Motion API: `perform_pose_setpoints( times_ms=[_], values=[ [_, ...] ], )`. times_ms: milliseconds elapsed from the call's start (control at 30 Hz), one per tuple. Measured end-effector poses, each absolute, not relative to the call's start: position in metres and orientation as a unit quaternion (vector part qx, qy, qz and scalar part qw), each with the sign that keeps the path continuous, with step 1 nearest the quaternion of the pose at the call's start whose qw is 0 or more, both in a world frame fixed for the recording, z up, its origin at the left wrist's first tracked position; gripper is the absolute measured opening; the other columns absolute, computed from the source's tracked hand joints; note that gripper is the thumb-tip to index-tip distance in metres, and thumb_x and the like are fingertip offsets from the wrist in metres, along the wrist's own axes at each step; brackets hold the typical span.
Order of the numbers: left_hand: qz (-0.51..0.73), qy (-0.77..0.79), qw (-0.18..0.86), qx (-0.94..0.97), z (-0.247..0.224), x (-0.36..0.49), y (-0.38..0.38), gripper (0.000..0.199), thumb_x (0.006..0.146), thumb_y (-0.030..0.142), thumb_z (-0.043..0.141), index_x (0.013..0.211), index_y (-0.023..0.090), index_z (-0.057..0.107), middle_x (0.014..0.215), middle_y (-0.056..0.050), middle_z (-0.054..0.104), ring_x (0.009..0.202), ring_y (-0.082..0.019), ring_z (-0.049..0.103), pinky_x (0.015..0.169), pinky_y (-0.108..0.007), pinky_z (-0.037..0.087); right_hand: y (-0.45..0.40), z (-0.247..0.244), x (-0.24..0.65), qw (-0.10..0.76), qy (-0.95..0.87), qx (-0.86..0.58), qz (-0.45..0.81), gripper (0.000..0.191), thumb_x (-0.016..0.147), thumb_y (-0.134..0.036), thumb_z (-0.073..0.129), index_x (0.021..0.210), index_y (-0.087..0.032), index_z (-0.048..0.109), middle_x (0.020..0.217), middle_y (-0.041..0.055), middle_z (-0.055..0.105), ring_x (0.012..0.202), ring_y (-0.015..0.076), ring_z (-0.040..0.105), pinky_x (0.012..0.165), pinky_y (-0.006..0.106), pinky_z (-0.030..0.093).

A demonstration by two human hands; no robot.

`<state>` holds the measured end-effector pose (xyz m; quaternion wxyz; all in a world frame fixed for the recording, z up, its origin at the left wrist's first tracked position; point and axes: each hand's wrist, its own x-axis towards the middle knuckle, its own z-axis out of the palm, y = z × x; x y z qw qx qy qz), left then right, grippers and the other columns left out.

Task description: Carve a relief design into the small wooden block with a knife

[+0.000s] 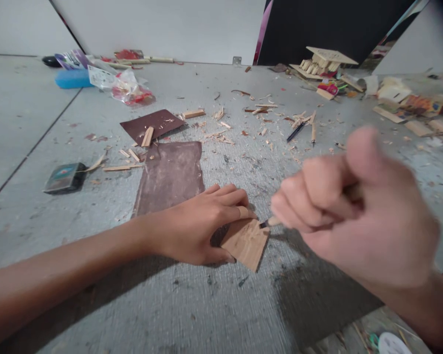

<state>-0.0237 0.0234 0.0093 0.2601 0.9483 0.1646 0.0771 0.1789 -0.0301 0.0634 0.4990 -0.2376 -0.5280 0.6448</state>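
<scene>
A small, flat piece of wood [248,243] lies on the grey floor, its upper face marked with rough cuts. My left hand [199,223] grips it from the left, thumb on the near edge and bent fingers along the far edge. A wood carving chisel [272,222] with a pale handle is in my right hand [372,216], which is closed in a fist, thumb up, and slightly blurred. The chisel's dark tip touches the wood near its right edge. Most of the handle is hidden inside my fist.
Two brown sandpaper sheets [175,169] lie beyond my left hand, wood shavings [221,137] scattered past them. A small dark box [64,178] sits at left. Farther off are more carving tools [296,132], a plastic bag [127,86] and a small wooden model [327,61].
</scene>
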Motion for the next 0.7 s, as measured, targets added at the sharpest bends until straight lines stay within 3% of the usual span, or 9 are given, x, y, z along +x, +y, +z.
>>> perform_pose_setpoints(
  times_ms=[100,300,500,700],
  values=[
    [0.071,0.163,0.292,0.94,0.008,-0.024,0.024,0.063,0.079,0.03,0.088,0.137,0.019,0.064,0.133,-0.01,0.062,0.121,-0.032,0.057,0.109,-0.048,0.046,-0.03,0.062,0.178,0.508,-0.535,-0.229,0.635,0.068,0.109,-0.049,0.054,0.056,-0.017,0.025,0.05,-0.0058,0.019,0.045,0.0069,0.019,0.045,0.029,0.018],
    [0.11,0.173,0.298,0.932,0.01,-0.024,0.019,0.046,0.076,0.015,0.085,0.118,0.014,0.068,0.128,-0.009,0.064,0.119,-0.029,0.058,0.106,-0.042,0.047,-0.037,0.047,0.174,0.466,-0.554,-0.228,0.65,0.069,0.115,-0.046,0.045,0.055,-0.019,0.024,0.052,-0.0051,0.027,0.048,0.0078,0.024,0.048,0.028,0.023],
    [0.109,0.171,0.306,0.93,0.009,-0.024,0.02,0.05,0.076,0.018,0.085,0.122,0.016,0.067,0.125,-0.007,0.063,0.117,-0.028,0.057,0.108,-0.042,0.046,-0.038,0.05,0.177,0.454,-0.56,-0.23,0.654,0.067,0.116,-0.04,0.042,0.056,-0.018,0.023,0.053,-0.0048,0.028,0.05,0.0081,0.026,0.05,0.028,0.025],
    [0.117,0.171,0.304,0.93,0.009,-0.024,0.02,0.043,0.073,0.013,0.084,0.112,0.017,0.065,0.123,-0.006,0.064,0.116,-0.027,0.058,0.104,-0.04,0.047,-0.034,0.041,0.174,0.46,-0.554,-0.196,0.666,0.067,0.114,-0.046,0.045,0.056,-0.019,0.024,0.053,-0.005,0.027,0.049,0.0083,0.024,0.048,0.028,0.023]
  ],
)
